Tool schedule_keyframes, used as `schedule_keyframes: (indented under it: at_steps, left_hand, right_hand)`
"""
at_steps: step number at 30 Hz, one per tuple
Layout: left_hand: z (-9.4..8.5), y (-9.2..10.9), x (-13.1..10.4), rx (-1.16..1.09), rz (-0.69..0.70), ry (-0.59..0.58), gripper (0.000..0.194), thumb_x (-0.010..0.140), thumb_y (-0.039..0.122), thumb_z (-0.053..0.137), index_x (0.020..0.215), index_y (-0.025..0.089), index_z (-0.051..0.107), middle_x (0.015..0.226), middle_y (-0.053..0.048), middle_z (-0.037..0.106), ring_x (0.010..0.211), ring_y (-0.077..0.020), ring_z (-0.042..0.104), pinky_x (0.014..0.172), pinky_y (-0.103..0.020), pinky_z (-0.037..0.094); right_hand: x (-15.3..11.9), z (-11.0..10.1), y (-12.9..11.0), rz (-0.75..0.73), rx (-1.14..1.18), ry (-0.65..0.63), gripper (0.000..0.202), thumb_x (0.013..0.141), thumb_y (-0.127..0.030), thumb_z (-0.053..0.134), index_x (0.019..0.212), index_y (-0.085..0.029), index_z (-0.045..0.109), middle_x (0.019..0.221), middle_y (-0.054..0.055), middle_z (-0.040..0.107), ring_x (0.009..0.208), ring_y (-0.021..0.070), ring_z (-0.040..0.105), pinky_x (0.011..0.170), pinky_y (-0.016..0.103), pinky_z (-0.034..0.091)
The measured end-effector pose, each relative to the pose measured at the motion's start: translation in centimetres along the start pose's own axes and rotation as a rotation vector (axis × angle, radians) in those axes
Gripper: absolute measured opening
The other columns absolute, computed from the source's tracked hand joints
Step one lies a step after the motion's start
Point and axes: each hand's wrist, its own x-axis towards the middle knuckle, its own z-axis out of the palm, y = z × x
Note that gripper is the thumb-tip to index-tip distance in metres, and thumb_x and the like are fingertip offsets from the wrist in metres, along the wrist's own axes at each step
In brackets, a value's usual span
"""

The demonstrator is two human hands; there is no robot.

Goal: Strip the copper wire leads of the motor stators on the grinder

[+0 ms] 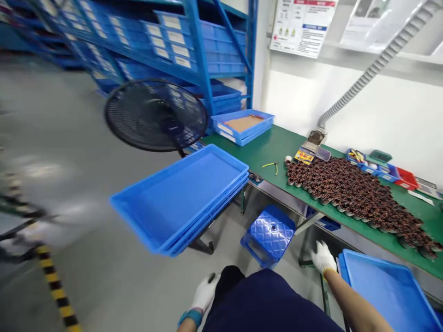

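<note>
My left hand [205,292], in a white glove with a blue band at the wrist, hangs beside my dark-clothed leg. Its fingers look loosely apart, with a small dark spot near the tips, and no held thing shows. My right hand [323,258], also gloved in white, reaches out between a blue plastic stool [272,228] and a blue tray [391,281] at the lower right. Its fingers are stretched and hold nothing. A stack of shallow blue trays [187,193] stands on a support ahead of me to the left.
A green workbench [256,154] runs along the wall, covered partly by many small dark copper-coloured parts [346,193]. Green-handled pliers [272,166], small bins [377,170] and a tray [242,124] sit on it. A black fan [155,115] and blue shelving [204,60] stand left.
</note>
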Motion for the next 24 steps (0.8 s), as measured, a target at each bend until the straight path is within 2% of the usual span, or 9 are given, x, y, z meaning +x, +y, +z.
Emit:
schedule_keyframes:
  at_steps: [3,5,7,10,13,15,17,21,24]
  left_hand:
    - [-1.9,7.8,7.4,0.021,0.194,-0.015,0.051,0.087,0.042,0.043,0.121,0.007,0.058,0.126,-0.017,0.062,0.118,-0.0244,0.059,0.099,-0.03,0.047]
    - [-2.6,14.3,12.3,0.057,0.376,-0.013,0.058,0.086,0.048,0.045,0.128,0.009,0.053,0.13,-0.015,0.06,0.119,-0.0228,0.058,0.101,-0.029,0.045]
    - [-3.0,21.1,16.9,0.126,0.565,0.007,0.062,0.084,0.05,0.048,0.132,0.01,0.05,0.136,-0.013,0.055,0.127,-0.0218,0.05,0.108,-0.029,0.037]
    - [-3.2,30.1,22.6,0.266,0.765,0.032,0.069,0.082,0.051,0.052,0.136,0.009,0.046,0.146,-0.016,0.042,0.132,-0.0282,0.042,0.11,-0.037,0.033]
    - [-2.8,36.5,26.9,0.405,0.891,0.021,0.072,0.078,0.05,0.056,0.135,0.007,0.047,0.149,-0.022,0.034,0.134,-0.0376,0.036,0.107,-0.049,0.031]
    - [-1.9,39.2,28.8,0.481,0.986,-0.016,0.073,0.076,0.049,0.058,0.134,0.006,0.048,0.149,-0.022,0.033,0.135,-0.0384,0.032,0.109,-0.05,0.027]
    - [-0.5,40.9,30.0,0.543,1.077,-0.059,0.073,0.074,0.049,0.059,0.133,0.006,0.049,0.148,-0.021,0.036,0.135,-0.0374,0.032,0.11,-0.048,0.025]
    - [2.9,42.5,30.4,0.635,1.192,-0.085,0.072,0.076,0.051,0.057,0.131,0.005,0.052,0.145,-0.02,0.041,0.134,-0.0362,0.033,0.111,-0.048,0.023]
    - [4.6,42.9,30.3,0.682,1.203,-0.031,0.069,0.082,0.051,0.048,0.131,0.003,0.051,0.144,-0.021,0.043,0.134,-0.0384,0.033,0.11,-0.052,0.023]
  right_hand:
    - [4.4,-0.1,-6.8,-0.096,0.053,-0.008,0.06,0.087,-0.04,0.049,0.143,-0.023,0.037,0.154,0.01,0.025,0.129,0.0291,0.045,0.104,0.037,0.039]
    - [6.1,0.8,-11.0,-0.163,0.104,-0.031,0.06,0.086,-0.04,0.048,0.143,-0.025,0.036,0.155,0.006,0.025,0.131,0.0246,0.044,0.106,0.031,0.036]
    - [6.7,2.2,-14.2,-0.184,0.154,-0.078,0.06,0.085,-0.04,0.049,0.142,-0.025,0.038,0.155,0.004,0.026,0.132,0.0214,0.042,0.107,0.026,0.033]
    - [6.2,4.1,-16.5,-0.064,0.207,-0.2,0.06,0.079,-0.039,0.056,0.136,-0.022,0.048,0.148,0.008,0.039,0.127,0.0249,0.048,0.103,0.03,0.038]
    - [4.8,4.7,-16.5,0.169,0.249,-0.299,0.057,0.076,-0.038,0.058,0.129,-0.018,0.056,0.133,0.012,0.054,0.119,0.0275,0.055,0.098,0.033,0.042]
    - [3.8,4.4,-15.8,0.317,0.277,-0.317,0.054,0.079,-0.038,0.055,0.129,-0.016,0.057,0.127,0.013,0.058,0.118,0.0266,0.056,0.097,0.033,0.042]
    - [3.1,3.9,-15.1,0.434,0.306,-0.317,0.053,0.081,-0.036,0.052,0.129,-0.015,0.056,0.123,0.014,0.06,0.115,0.0253,0.058,0.095,0.031,0.043]
    - [3.2,3.5,-13.9,0.565,0.366,-0.311,0.048,0.081,-0.034,0.052,0.125,-0.015,0.058,0.117,0.014,0.063,0.108,0.0249,0.061,0.09,0.031,0.045]
    - [5.2,4.1,-12.9,0.587,0.408,-0.302,0.043,0.082,-0.035,0.054,0.119,-0.015,0.062,0.116,0.015,0.063,0.107,0.0279,0.061,0.089,0.034,0.046]
